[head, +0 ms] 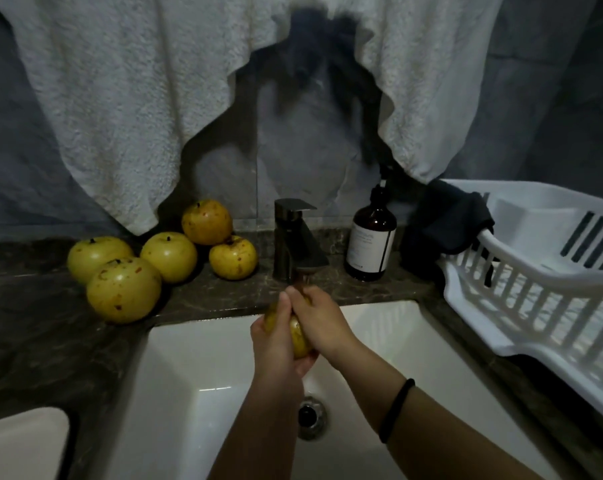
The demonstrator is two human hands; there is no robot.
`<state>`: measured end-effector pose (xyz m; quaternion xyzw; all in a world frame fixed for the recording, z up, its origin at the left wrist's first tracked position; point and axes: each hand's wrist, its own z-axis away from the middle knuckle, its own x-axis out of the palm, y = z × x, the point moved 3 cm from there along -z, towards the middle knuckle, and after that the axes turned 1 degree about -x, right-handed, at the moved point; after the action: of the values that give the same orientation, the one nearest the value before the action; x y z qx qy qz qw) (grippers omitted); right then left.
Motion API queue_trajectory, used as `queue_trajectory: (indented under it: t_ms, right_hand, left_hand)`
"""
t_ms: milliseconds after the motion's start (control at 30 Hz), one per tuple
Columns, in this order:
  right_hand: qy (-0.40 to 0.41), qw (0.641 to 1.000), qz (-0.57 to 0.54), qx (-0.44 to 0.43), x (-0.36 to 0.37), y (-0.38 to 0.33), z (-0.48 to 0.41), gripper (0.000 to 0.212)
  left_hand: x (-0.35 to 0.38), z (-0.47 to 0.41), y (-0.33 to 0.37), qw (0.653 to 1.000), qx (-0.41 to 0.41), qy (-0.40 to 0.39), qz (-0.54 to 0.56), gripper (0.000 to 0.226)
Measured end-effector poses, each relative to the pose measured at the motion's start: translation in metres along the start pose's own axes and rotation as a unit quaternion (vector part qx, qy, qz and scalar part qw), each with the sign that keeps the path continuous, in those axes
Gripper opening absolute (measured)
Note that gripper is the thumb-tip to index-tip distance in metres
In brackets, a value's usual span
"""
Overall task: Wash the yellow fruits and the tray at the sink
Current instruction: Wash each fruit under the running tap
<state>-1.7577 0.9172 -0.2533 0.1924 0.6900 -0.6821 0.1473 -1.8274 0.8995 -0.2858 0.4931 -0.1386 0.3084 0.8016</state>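
Observation:
A yellow fruit [298, 336] is held between both hands under the spout of the dark tap [295, 237], above the white sink [203, 368]. My left hand [276, 344] cups it from the left and below, fingers curled round it. My right hand [319, 320] wraps over its top and right side. Most of the fruit is hidden by the hands. Several more yellow fruits [123, 289] sit on the dark counter to the left of the tap. A white slatted tray [535, 271] stands on the counter at the right.
A brown soap bottle [371, 242] stands just right of the tap. A dark cloth [449, 223] hangs over the tray's left rim. White towels [120, 98] hang on the wall behind. The sink drain [310, 415] lies below the hands. A pale object [19, 445] sits at bottom left.

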Motion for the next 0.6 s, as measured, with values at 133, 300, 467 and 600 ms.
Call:
queue_trajectory:
  t_ms: [133, 300, 467, 600]
  right_hand:
    - [0.007, 0.991, -0.120, 0.054, 0.002, -0.001, -0.004, 0.024]
    - [0.042, 0.989, -0.126, 0.064, 0.009, 0.005, -0.001, 0.021]
    - [0.046, 0.994, -0.098, -0.014, 0.009, 0.011, 0.009, 0.009]
    - [0.044, 0.991, -0.116, -0.041, 0.005, 0.009, 0.010, 0.024]
  left_hand:
    - [0.001, -0.005, 0.006, 1.000, 0.015, 0.009, -0.002, 0.050]
    - [0.000, -0.009, 0.005, 0.998, 0.033, -0.049, -0.028, 0.049]
    - [0.003, -0.008, 0.007, 0.999, 0.022, -0.042, -0.016, 0.046]
    - [0.003, -0.010, 0.005, 0.998, -0.003, -0.065, -0.009, 0.068]
